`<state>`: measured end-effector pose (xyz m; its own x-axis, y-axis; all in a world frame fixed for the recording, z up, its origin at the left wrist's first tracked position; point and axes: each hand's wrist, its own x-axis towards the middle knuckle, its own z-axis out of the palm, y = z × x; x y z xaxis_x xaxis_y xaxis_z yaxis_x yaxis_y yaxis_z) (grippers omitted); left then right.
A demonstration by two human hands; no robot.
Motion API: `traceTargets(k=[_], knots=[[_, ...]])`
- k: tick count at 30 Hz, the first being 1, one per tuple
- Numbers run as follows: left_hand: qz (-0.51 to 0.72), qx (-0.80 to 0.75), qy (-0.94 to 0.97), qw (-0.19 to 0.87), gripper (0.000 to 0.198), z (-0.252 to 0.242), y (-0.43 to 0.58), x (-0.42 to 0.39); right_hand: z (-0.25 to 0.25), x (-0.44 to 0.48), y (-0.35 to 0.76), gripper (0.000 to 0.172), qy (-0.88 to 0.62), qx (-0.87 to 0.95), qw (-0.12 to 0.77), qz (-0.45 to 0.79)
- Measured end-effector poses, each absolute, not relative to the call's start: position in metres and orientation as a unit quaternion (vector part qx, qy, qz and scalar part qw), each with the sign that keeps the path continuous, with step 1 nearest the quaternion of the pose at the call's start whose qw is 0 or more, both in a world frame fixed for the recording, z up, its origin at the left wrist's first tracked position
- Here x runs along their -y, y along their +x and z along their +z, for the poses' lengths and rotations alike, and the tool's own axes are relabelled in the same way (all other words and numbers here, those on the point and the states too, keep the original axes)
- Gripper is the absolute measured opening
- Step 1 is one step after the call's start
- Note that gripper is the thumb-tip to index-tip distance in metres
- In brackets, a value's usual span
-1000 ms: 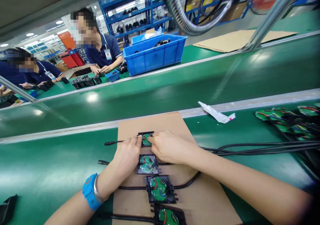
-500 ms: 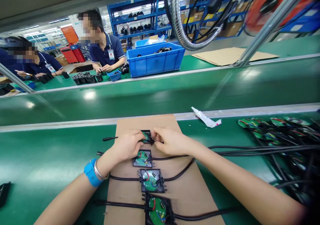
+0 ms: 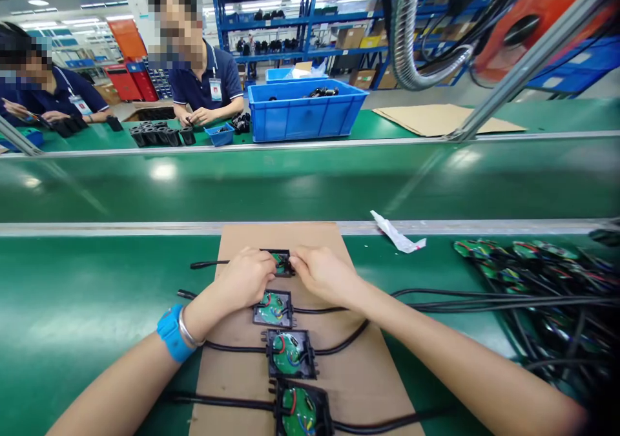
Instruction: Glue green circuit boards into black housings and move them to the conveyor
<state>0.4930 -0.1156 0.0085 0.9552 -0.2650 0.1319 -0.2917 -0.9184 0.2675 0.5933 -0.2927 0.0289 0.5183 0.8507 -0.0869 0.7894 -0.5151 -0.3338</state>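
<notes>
At the far end of a cardboard sheet [image 3: 358,371], both hands work on a small black plastic case holding a green circuit board [image 3: 281,265]. My left hand [image 3: 245,276] is closed on its left side, fingertips over the board. My right hand [image 3: 327,274] pinches at its right edge, where the cable enters; the fingers partly hide this spot. Nearer to me, three more open cases lie in a column: one case [image 3: 272,308], a second case [image 3: 291,354] and the closest case [image 3: 301,410]. Each has a green board, coloured wires and black cables leaving both sides.
On the right lies a heap of wired circuit boards [image 3: 523,268] with black cables [image 3: 465,299]. A crumpled white tube [image 3: 398,232] rests beyond my right hand. Across the green bench stand a blue bin [image 3: 305,114] and two co-workers. A metal hose [image 3: 404,48] hangs above.
The view has levelled and tilted up a little. My right fingers have moved in against the case's right edge; before, they stood slightly off it at the cable. My left hand stays at the case.
</notes>
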Motion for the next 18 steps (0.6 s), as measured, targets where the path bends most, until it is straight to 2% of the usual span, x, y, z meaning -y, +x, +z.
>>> traceTargets(k=[5, 10, 14, 18], knots=[[0.056, 0.148, 0.977, 0.145, 0.014, 0.005, 0.493, 0.115, 0.033, 0.288, 0.611, 0.037, -0.839, 0.499, 0.083, 0.200], [0.069, 0.136, 0.979, 0.139, 0.014, 0.006, 0.491, 0.116, 0.031, 0.288, 0.605, 0.034, -0.845, 0.507, 0.020, 0.172], [0.058, 0.130, 0.981, 0.129, 0.036, 0.010, 0.492, 0.121, 0.030, 0.279, 0.605, 0.034, -0.835, 0.517, -0.029, 0.186], [0.025, 0.131, 0.986, 0.103, 0.035, 0.015, 0.498, 0.125, 0.030, 0.259, 0.622, 0.024, -0.795, 0.550, -0.056, 0.250]])
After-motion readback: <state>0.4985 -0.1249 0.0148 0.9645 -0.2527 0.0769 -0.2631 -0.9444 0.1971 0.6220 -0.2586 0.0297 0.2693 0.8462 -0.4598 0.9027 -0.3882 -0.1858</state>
